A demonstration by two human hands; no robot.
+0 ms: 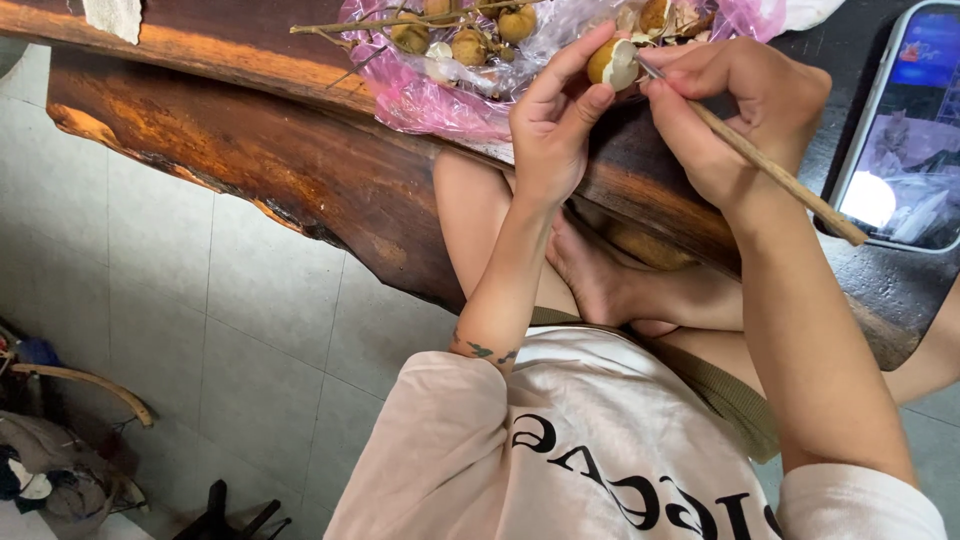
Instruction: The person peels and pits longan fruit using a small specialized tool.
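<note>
The left hand (553,120) pinches a small round fruit (612,63), partly peeled, between thumb and fingers above the table edge. The right hand (735,110) grips a thin wooden stick (770,168), its tip touching the fruit. Behind them a pink plastic bag (420,100) with more fruits lies on a dark wooden slab table (270,150). A phone (905,140) lies at the right. Below is a pale tiled floor (200,300).
</note>
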